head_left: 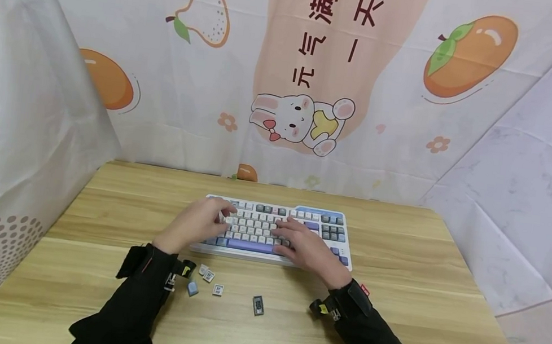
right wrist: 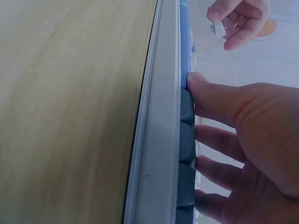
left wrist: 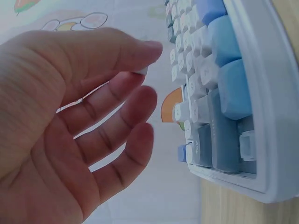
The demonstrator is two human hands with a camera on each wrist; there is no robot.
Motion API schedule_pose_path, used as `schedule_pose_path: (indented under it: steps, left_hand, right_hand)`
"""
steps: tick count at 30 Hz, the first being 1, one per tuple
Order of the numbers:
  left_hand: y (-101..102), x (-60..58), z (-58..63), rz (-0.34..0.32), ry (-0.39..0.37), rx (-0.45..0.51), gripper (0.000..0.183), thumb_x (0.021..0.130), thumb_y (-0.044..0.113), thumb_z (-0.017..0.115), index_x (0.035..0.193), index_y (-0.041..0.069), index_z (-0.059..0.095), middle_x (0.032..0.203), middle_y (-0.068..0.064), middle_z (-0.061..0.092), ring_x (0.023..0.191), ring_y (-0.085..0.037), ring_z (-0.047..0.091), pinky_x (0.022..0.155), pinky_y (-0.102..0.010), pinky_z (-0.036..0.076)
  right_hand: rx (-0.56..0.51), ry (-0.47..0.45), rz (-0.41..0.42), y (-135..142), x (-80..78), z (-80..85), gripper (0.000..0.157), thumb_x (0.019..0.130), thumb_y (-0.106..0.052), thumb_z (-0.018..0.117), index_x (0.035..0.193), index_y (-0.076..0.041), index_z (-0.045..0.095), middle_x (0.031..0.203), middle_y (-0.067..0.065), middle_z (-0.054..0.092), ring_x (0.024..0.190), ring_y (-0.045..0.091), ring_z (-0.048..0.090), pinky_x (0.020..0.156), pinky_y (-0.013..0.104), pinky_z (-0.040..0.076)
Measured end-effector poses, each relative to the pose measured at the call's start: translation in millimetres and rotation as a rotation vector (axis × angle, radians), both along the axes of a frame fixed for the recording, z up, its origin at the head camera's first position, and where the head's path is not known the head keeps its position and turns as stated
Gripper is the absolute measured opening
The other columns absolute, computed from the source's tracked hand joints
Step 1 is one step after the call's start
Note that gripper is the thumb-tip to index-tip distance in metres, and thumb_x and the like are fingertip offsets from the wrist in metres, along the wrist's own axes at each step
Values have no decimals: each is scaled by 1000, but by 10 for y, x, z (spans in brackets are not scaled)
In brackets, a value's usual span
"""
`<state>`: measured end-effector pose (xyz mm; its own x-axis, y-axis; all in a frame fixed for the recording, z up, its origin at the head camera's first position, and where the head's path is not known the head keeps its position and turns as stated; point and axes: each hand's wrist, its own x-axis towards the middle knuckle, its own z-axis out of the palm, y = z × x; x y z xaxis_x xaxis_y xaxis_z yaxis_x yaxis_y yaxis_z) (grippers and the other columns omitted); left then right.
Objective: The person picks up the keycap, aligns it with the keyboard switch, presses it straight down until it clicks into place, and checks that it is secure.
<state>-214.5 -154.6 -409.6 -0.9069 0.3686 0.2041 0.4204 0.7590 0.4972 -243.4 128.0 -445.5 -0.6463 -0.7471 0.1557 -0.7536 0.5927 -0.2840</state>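
- Nearest, at 6 o'clock of the keyboard, a small dark oblong piece (head_left: 258, 305) lies on the wood-grained table (head_left: 419, 302), its long axis close to 12–6
- Toward 7 o'clock are loose keycaps (head_left: 218, 290), squarish and pale, and one smooth blue-grey keycap (head_left: 193, 288)
- The keyboard (head_left: 251, 231) lies flat on the table, long axis roughly along 9–3, its purple space bar (head_left: 252, 246) side facing 6 o'clock; the pale case looks smooth, the blocky keys have softened edges in white, grey, blue and purple
- In its 8 o'clock corner a pale switch stem (left wrist: 247, 145) shows uncapped
- At 4 o'clock the right hand (head_left: 305, 247) rests on the keys, fingers spread, gripping nothing
- At 9 o'clock the left hand (head_left: 199, 220) pinches a small white keycap (right wrist: 218, 30) between thumb and forefinger, other fingers loosely bent; which way its top faces I cannot tell
- Farthest, at 12 o'clock, hangs a creased white cloth (head_left: 188, 88) printed with a sideways rabbit
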Motion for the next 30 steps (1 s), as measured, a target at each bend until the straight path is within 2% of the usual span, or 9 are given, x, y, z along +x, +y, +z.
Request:
schedule_pose_path:
  steps: [7,16,30]
  left_hand:
    - [4,-109,35,81,43,27,23,80,10,70,102,7,71,96,-5,67,73,-15,56,61,-31,47]
    - [6,-225,-15,83,112,50,23,79,6,70,101,8,71,98,-4,68,78,-15,59,64,-31,48]
    - [44,-390,-132,91,90,39,24,78,4,71,102,5,72,99,-6,69,80,-18,62,71,-35,50]
  right_hand:
    - [-17,7,11,10,-3,2,40,91,-33,61,122,-7,63,135,17,52,130,38,38,103,47,32]
    - [-3,3,4,11,-10,-7,40,91,-34,62,122,-9,63,136,15,52,130,37,38,104,46,32]
    - [-12,-5,12,27,-13,-18,41,91,-36,61,122,-10,63,137,15,51,131,36,38,104,46,31]
